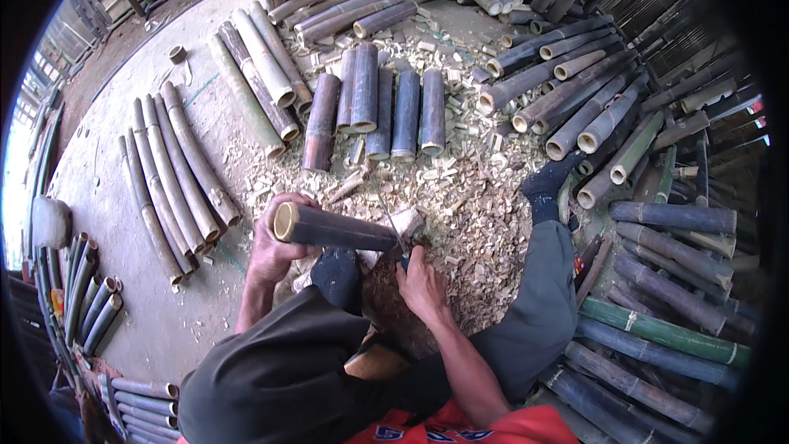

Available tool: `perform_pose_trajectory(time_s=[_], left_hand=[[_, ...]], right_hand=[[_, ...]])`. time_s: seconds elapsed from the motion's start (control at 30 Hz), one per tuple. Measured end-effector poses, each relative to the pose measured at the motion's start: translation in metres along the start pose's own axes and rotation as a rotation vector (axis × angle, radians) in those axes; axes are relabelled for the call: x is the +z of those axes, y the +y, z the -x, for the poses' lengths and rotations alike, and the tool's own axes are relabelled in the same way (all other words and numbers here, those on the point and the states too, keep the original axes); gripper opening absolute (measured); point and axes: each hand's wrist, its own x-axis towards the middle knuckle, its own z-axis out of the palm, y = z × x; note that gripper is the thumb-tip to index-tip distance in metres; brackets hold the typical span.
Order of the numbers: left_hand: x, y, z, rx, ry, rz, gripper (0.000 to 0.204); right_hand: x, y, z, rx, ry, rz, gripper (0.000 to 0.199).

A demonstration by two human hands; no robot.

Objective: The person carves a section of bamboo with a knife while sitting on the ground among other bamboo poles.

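A short, dark bamboo section lies crosswise in front of me, its pale cut end facing left. My left hand is wrapped around that end from behind and below. At the other end my right hand is closed on the dark handle of a knife. Its thin blade points up and away, against or just beside the bamboo's right end; whether it touches cannot be made out. A pale piece of wood shows just beyond that end.
Wood chips cover the ground around my feet. Several short bamboo sections lie ahead, with longer poles at the left. Bamboo is stacked at the far right, and a green pole lies at the near right.
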Motion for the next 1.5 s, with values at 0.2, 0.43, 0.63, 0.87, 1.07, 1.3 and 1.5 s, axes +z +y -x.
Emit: perform_pose_trajectory(time_s=[0.2, 0.43, 0.63, 0.87, 1.07, 1.3, 1.5], left_hand=[[-0.005, 0.009, 0.009, -0.018, -0.010, 0.042, 0.070], [0.000, 0.006, 0.001, -0.001, -0.067, -0.090, 0.073], [-0.004, 0.017, 0.008, -0.045, -0.043, -0.085, 0.072], [-0.013, 0.002, 0.006, 0.015, -0.026, -0.184, 0.075], [-0.020, -0.030, 0.015, -0.089, 0.226, 0.596, 0.074], [-0.009, -0.057, 0.004, -0.076, 0.510, 0.543, 0.047], [0.002, -0.023, 0.006, 0.108, 0.253, 0.341, 0.056]], right_hand=[[-0.073, -0.049, 0.027, -0.072, 0.061, -0.286, 0.039], [0.001, 0.013, 0.005, 0.009, -0.022, -0.053, 0.033], [-0.070, -0.042, 0.034, -0.096, 0.111, -0.331, 0.037], [0.009, 0.029, -0.004, 0.066, -0.069, -0.070, 0.046], [-0.021, 0.007, 0.019, 0.066, -0.014, -0.217, 0.045], [-0.022, 0.015, 0.014, 0.001, -0.018, -0.161, 0.039], [-0.067, -0.035, 0.025, -0.162, 0.107, -0.300, 0.038]])
